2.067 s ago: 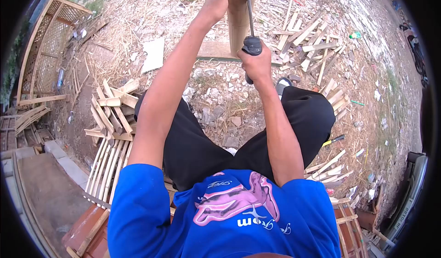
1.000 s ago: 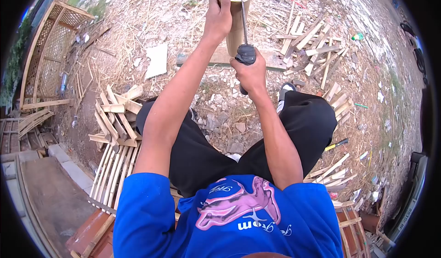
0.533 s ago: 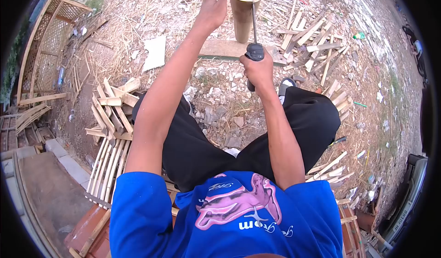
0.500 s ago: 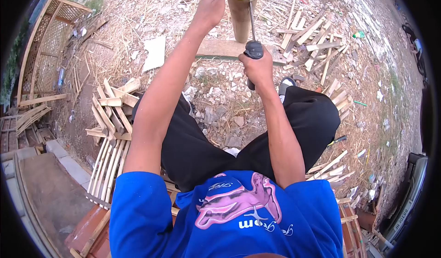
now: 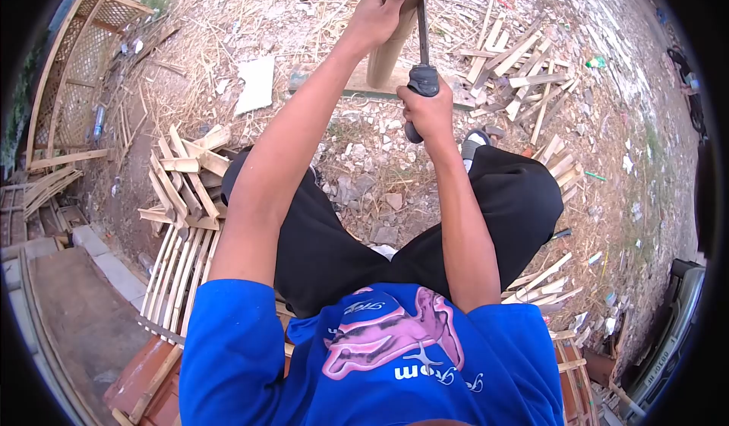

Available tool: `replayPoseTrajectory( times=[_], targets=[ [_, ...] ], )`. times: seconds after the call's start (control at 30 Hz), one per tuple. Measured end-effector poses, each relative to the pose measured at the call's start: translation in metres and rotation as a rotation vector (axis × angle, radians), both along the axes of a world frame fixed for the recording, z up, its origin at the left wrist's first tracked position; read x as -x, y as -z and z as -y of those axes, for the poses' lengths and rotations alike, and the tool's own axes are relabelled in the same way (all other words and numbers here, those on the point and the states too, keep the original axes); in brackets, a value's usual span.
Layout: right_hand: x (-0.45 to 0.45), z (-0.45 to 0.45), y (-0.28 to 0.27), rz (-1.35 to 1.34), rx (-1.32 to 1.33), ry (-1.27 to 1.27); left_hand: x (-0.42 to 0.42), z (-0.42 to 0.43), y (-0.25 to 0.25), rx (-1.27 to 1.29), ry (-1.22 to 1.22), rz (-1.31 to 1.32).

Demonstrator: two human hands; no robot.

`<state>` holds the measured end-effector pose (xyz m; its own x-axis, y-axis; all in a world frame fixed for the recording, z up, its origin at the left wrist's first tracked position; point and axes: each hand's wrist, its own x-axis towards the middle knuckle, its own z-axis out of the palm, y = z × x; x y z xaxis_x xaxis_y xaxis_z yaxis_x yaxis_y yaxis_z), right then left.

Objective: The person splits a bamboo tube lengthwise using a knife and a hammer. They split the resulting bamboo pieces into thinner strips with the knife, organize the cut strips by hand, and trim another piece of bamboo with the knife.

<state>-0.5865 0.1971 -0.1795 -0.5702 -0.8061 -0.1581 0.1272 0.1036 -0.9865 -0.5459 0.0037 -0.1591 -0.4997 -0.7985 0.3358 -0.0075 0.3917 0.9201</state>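
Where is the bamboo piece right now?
At the top centre of the head view, the bamboo piece slants upward by the wooden plank, with the left hand at its rim.

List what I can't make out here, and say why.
- Blade: far tip, head view, cut off by the top edge.
- Left hand: some fingertips, head view, hidden at the bamboo piece.
- Black object: remainder, head view, hidden by the right knee.
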Motion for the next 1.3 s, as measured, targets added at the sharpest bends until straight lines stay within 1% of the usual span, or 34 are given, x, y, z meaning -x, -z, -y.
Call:
replayPoseTrajectory(
  times=[0.03,0.17,0.23,0.27,0.37,0.4,0.47,0.57,0.63,0.7,0.73,0.77,0.8,0.83,0.87,0.9,0.97,1.0,1.03,1.1,1.13,1.17,1.23,1.3],
  targets=[
    [0.003,0.001,0.004,0.012,0.003,-0.013,0.002,0.001,0.001,-0.016,0.007,-0.003],
    [0.002,0.006,0.019,-0.210,0.071,0.142,0.008,0.003,0.004,-0.049,0.033,-0.018],
    [-0.009,0.002,0.001,-0.328,0.067,0.208,0.005,-0.001,-0.006,-0.078,0.026,0.035],
    [-0.011,0.004,0.001,-0.339,0.098,0.198,0.004,-0.004,-0.010,-0.095,0.024,0.059],
    [-0.003,0.009,0.007,-0.321,0.055,0.126,-0.001,-0.016,-0.024,-0.149,0.015,0.128],
    [0.000,0.011,0.006,-0.297,0.084,0.129,-0.003,-0.018,-0.024,-0.158,0.000,0.108],
    [0.008,0.009,0.002,-0.345,0.031,0.116,-0.004,-0.022,-0.028,-0.168,-0.021,0.066],
    [0.014,0.009,-0.017,-0.407,0.037,0.125,-0.014,-0.001,-0.024,-0.089,-0.163,0.077],
    [0.016,0.001,-0.036,-0.459,0.046,0.122,-0.023,0.014,-0.036,-0.072,-0.275,-0.086],
    [0.021,-0.012,-0.066,-0.477,0.036,0.116,-0.046,0.022,-0.046,0.026,-0.377,-0.105],
    [0.025,-0.016,-0.078,-0.487,0.107,0.134,-0.058,0.035,-0.043,0.008,-0.336,-0.063],
    [0.023,-0.025,-0.102,-0.481,0.058,0.158,-0.069,0.032,-0.047,-0.068,-0.317,-0.070],
    [0.027,-0.032,-0.118,-0.513,0.194,0.145,-0.080,0.030,-0.060,-0.145,-0.298,-0.077],
    [0.026,-0.042,-0.138,-0.391,0.252,0.134,-0.088,0.028,-0.069,-0.223,-0.274,-0.083],
    [0.027,-0.048,-0.159,-0.432,0.296,0.135,-0.092,0.033,-0.067,-0.194,-0.275,-0.127],
    [0.026,-0.054,-0.178,-0.435,0.362,0.115,-0.097,0.030,-0.071,-0.218,-0.291,-0.127],
    [0.027,-0.061,-0.207,-0.434,0.460,0.161,-0.103,0.026,-0.082,-0.251,-0.309,-0.129],
    [0.032,-0.065,-0.217,-0.429,0.481,0.169,-0.107,0.034,-0.076,-0.208,-0.272,-0.142],
    [0.038,-0.069,-0.228,-0.440,0.531,0.161,-0.112,0.031,-0.079,-0.217,-0.269,-0.133],
    [0.059,-0.080,-0.245,-0.462,0.548,0.122,-0.122,0.026,-0.088,-0.234,-0.269,-0.117],
    [0.067,-0.087,-0.253,-0.477,0.502,0.097,-0.127,0.027,-0.088,-0.239,-0.261,-0.118],
    [0.071,-0.089,-0.258,-0.472,0.484,0.084,-0.133,0.028,-0.087,-0.242,-0.252,-0.120],
    [0.072,-0.082,-0.239,-0.395,0.424,0.085,-0.145,0.024,-0.091,-0.235,-0.254,-0.108],
    [0.063,-0.059,-0.190,-0.294,0.297,0.136,-0.159,0.007,-0.102,-0.218,-0.276,-0.078]
  ],
)
